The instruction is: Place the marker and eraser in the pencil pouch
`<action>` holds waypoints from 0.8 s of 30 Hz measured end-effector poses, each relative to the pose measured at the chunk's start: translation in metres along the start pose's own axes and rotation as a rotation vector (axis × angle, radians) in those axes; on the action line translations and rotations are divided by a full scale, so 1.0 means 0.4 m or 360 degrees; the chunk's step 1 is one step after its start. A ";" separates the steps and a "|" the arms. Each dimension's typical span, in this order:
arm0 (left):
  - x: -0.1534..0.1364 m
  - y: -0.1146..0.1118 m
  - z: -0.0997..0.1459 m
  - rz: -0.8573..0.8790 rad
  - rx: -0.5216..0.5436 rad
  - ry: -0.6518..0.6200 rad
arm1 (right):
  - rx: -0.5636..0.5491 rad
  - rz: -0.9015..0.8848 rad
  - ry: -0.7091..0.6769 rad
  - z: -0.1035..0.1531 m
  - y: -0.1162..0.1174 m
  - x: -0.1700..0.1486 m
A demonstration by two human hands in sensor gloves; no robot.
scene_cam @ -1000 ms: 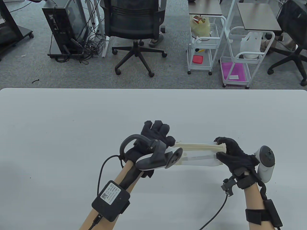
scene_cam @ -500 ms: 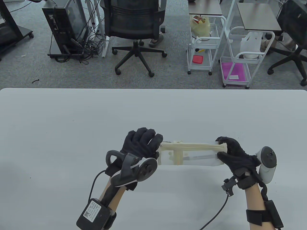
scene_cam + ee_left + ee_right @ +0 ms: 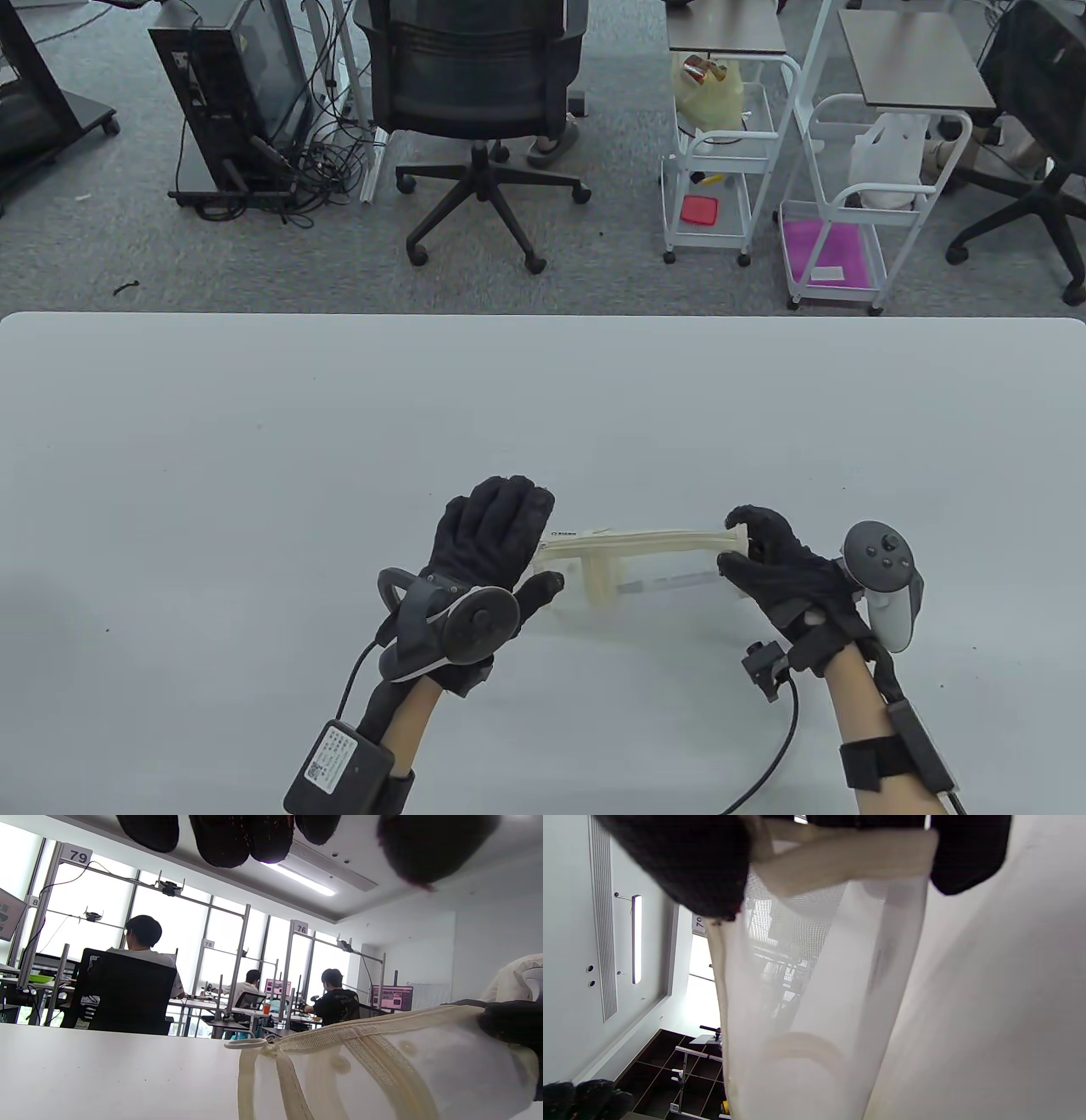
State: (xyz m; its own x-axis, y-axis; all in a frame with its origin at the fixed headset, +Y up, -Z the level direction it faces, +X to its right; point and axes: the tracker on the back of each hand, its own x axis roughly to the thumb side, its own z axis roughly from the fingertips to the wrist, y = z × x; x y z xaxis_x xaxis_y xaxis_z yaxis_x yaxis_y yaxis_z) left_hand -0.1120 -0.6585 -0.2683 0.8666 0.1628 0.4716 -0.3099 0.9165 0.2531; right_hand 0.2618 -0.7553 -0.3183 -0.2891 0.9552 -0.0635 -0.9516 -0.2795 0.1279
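The translucent pencil pouch (image 3: 653, 560) with a cream zipper lies across the near middle of the table. A thin grey marker (image 3: 670, 583) shows through its wall; I cannot make out the eraser. My right hand (image 3: 740, 543) pinches the pouch's right end, with thumb and fingers on the zipper band (image 3: 848, 857). My left hand (image 3: 530, 548) is open and spread beside the pouch's left end, its thumb close to the lower left corner. In the left wrist view its fingers (image 3: 237, 836) hang free above the pouch (image 3: 382, 1077).
The white table (image 3: 254, 441) stretches wide to the left, right and back. Beyond its far edge stand a black office chair (image 3: 475, 76), a computer tower (image 3: 229, 93) and white carts (image 3: 721, 170).
My left hand has left the pouch's left end, drawn back left and opened. My right hand has shifted left and nearer with the pouch's right end.
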 end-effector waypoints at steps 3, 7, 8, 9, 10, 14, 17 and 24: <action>-0.007 -0.008 0.003 0.0002 -0.0005 0.0017 | 0.0048 0.0082 0.0088 -0.008 0.009 -0.016; -0.010 -0.012 0.009 -0.0022 -0.0012 0.0025 | 0.0027 0.0244 0.0179 -0.013 0.015 -0.021; -0.010 -0.012 0.011 -0.0032 -0.0008 0.0026 | 0.0025 0.0249 0.0183 -0.013 0.017 -0.019; -0.010 -0.012 0.013 -0.0040 -0.0001 0.0024 | 0.0023 0.0269 0.0190 -0.013 0.018 -0.014; -0.010 -0.013 0.013 -0.0049 0.0000 0.0027 | 0.0009 0.0313 0.0202 -0.012 0.017 -0.010; -0.011 -0.022 0.015 -0.0053 0.0012 0.0025 | -0.0075 0.0432 0.0196 -0.004 0.016 0.001; -0.012 -0.025 0.017 -0.0059 0.0026 0.0020 | -0.0108 0.0449 0.0167 -0.001 0.012 0.009; -0.011 -0.024 0.018 -0.0082 0.0038 0.0017 | -0.0188 0.0502 0.0097 0.015 -0.012 0.031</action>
State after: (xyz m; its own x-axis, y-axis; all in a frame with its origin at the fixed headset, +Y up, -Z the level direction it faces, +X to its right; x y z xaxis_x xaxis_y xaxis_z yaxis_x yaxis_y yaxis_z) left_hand -0.1158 -0.6705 -0.2668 0.8858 0.1195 0.4484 -0.2737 0.9149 0.2968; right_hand 0.2633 -0.7417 -0.3139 -0.5736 0.8132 -0.0989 -0.8187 -0.5732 0.0354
